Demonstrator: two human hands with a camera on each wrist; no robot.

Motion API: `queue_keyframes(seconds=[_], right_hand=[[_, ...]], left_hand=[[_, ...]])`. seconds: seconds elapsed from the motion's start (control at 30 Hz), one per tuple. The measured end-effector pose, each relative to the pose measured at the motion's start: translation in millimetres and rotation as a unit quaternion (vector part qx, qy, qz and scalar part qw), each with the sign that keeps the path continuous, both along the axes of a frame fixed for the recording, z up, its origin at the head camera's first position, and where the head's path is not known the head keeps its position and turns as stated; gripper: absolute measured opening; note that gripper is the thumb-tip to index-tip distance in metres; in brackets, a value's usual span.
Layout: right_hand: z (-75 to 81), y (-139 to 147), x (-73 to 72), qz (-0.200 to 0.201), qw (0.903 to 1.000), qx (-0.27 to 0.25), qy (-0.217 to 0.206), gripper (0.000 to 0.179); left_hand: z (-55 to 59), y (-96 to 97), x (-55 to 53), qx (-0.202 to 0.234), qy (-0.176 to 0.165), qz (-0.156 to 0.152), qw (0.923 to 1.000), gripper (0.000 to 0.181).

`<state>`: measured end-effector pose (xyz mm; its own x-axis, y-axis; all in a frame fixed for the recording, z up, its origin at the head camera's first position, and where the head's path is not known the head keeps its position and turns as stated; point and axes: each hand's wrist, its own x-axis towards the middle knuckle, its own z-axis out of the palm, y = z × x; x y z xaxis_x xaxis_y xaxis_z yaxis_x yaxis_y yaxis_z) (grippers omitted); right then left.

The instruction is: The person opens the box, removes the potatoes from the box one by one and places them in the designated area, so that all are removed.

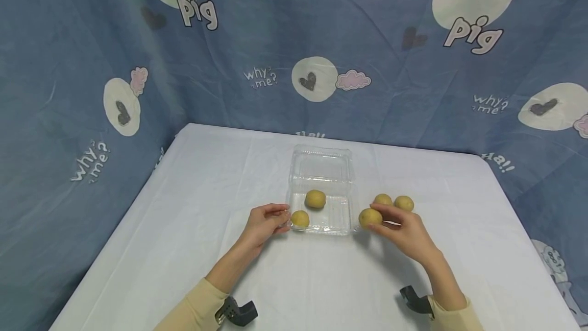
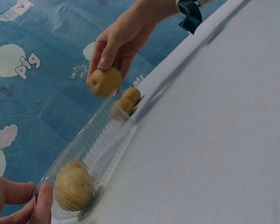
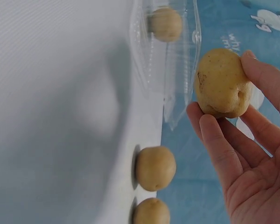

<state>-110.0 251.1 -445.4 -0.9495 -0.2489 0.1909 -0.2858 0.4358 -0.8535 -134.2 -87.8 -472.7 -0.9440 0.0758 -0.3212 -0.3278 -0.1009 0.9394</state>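
A clear plastic clamshell box (image 1: 331, 216) lies open on the white table, its lid (image 1: 321, 165) folded back toward the far side. Inside the tray are two potatoes, one near the middle (image 1: 315, 199) and one at the near left corner (image 1: 300, 218). My left hand (image 1: 266, 226) pinches the box's left rim between thumb and fingers. Just off the right side of the box, my right hand (image 1: 403, 229) holds a third potato (image 3: 222, 83) in its fingertips, raised above the table. Behind that hand, two more potatoes (image 1: 383, 199) (image 1: 405, 203) rest on the tablecloth.
White cloth covers the table (image 1: 206, 178), and a blue printed curtain (image 1: 257, 24) hangs along its far and left sides. Dark wrist straps (image 1: 239, 313) with camera mounts sit on both forearms.
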Motion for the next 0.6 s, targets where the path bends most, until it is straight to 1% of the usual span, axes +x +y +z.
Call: queue_keyframes(seconds=[0.33,0.6], right_hand=[[-4.3,8.7,2.5,-0.010,0.9999,0.004,-0.005,0.046],[-10.2,14.0,2.3,-0.032,0.9991,0.026,-0.011,0.047]], left_hand=[[-0.2,-0.5,0.4,0.003,0.001,-0.002,1.0000,0.031],[-1.0,-0.9,0.1,0.001,0.000,-0.004,1.0000,0.030]])
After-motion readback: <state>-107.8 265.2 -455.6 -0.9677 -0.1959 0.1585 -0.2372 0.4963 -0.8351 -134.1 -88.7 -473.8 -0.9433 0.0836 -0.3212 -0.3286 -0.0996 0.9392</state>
